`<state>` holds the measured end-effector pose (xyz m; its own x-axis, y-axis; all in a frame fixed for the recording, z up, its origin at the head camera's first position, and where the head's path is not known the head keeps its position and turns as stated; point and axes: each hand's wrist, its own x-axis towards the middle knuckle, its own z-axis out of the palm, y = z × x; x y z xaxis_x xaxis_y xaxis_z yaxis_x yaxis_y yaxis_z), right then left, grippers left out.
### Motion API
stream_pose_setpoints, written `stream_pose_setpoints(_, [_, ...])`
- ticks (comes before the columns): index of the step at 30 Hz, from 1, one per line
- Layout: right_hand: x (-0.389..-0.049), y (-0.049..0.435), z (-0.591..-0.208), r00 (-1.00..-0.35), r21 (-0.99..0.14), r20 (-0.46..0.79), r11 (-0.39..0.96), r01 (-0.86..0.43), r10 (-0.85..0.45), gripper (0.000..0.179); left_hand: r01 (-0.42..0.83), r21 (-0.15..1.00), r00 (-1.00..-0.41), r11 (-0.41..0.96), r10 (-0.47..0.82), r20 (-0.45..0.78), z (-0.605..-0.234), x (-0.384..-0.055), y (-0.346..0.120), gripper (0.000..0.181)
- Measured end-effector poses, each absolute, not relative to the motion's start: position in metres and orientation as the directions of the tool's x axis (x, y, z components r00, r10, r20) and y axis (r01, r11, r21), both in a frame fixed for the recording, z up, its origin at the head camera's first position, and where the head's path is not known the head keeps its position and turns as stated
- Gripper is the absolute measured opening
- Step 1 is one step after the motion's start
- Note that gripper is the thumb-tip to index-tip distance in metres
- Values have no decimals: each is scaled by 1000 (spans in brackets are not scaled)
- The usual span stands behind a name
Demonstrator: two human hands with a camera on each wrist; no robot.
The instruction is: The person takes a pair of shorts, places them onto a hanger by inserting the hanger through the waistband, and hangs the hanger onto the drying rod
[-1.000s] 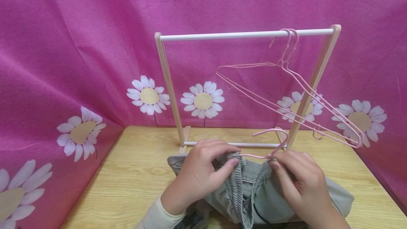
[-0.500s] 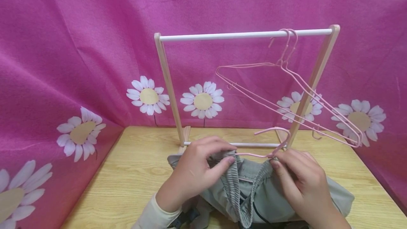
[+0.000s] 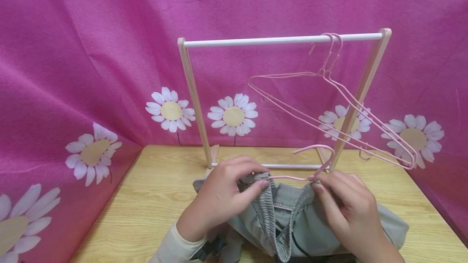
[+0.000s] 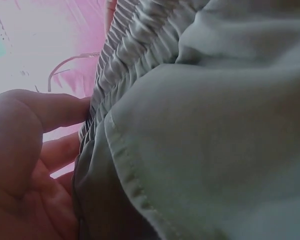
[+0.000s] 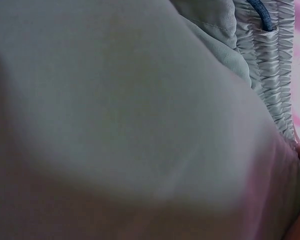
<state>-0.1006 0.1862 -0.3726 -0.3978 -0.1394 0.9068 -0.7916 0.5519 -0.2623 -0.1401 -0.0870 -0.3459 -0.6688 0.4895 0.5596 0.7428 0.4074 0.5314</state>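
Our left hand (image 3: 226,196) pinching a grey elastic waistband (image 3: 268,214), our right hand (image 3: 351,206) pinching its other side, pink hanger hook (image 3: 333,156) between

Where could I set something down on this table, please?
Bare wood shows on the table at left, between the pink cloth and the left hand, and at right, between the grey garment and the cloth. Front centre is crowded: garment, pink hanger, that hand and the right hand.
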Motion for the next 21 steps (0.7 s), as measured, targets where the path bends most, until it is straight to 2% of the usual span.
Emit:
stream_pose_setpoints(5, [-102,186,-372,-381,-252,914,544,-801,-138,28,749,505,-661,428,520,541,-346,-141,-87,15])
stream_pose_setpoints(21, [-102,185,-374,-399,-261,904,541,-799,-154,24,783,436,-622,445,542,565,-349,-142,-86,5])
